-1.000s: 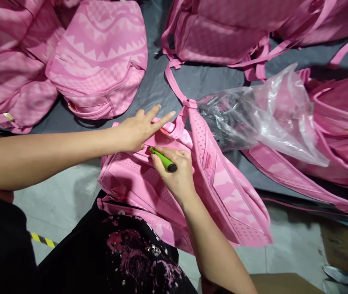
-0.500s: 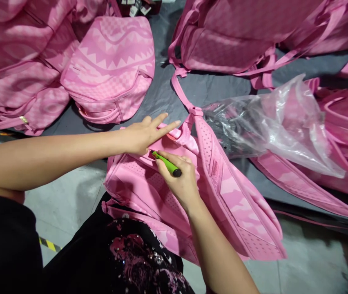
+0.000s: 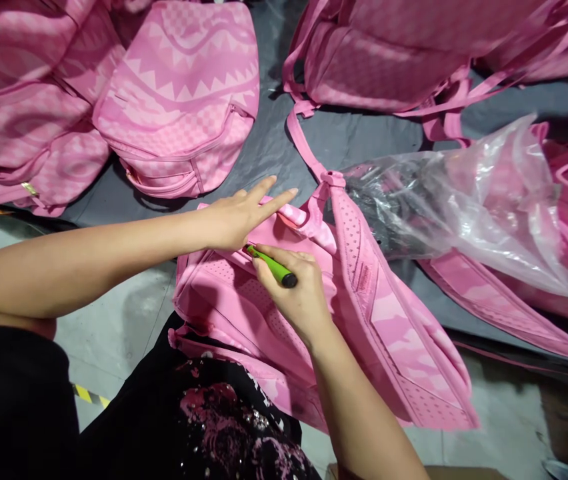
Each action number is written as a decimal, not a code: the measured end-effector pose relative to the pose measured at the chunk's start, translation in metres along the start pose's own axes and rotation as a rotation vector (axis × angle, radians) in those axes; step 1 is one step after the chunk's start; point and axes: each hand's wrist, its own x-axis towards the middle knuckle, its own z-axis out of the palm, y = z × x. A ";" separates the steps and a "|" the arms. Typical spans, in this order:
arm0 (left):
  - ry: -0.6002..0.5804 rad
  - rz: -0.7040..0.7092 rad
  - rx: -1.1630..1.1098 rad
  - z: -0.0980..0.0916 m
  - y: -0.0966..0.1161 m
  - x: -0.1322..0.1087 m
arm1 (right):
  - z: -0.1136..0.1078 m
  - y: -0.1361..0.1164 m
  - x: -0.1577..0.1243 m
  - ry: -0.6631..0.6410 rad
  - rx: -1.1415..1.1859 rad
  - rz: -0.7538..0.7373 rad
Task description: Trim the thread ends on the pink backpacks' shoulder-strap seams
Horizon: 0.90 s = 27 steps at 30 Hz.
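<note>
A pink backpack (image 3: 244, 307) lies back-side up across my lap, its padded shoulder strap (image 3: 389, 320) running off to the right. My left hand (image 3: 239, 217) rests flat on the top edge of the backpack with its fingers stretched out. My right hand (image 3: 294, 287) is closed around a green pen-shaped tool (image 3: 270, 265) with a black end, its tip pressed to the backpack just below my left hand.
More pink backpacks lie on a dark grey sheet: one with a zigzag pattern (image 3: 184, 100) at top left, another (image 3: 389, 53) at top right. A crumpled clear plastic bag (image 3: 464, 193) sits to the right. Grey floor with a yellow-black tape strip (image 3: 89, 395) shows at lower left.
Both hands have kept their hold and place on the backpack. Only the view has shifted slightly.
</note>
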 end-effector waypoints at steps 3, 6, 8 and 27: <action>-0.006 -0.012 0.010 -0.001 0.002 -0.001 | 0.002 -0.004 -0.001 0.048 -0.081 0.026; 0.004 -0.013 0.011 0.000 0.003 -0.002 | 0.002 -0.006 -0.003 0.031 -0.068 0.025; 0.005 -0.014 0.016 0.000 0.003 -0.002 | 0.002 -0.008 -0.003 0.043 -0.105 0.031; 0.057 0.011 0.056 0.005 -0.003 -0.005 | 0.004 -0.027 0.005 -0.041 -0.106 0.121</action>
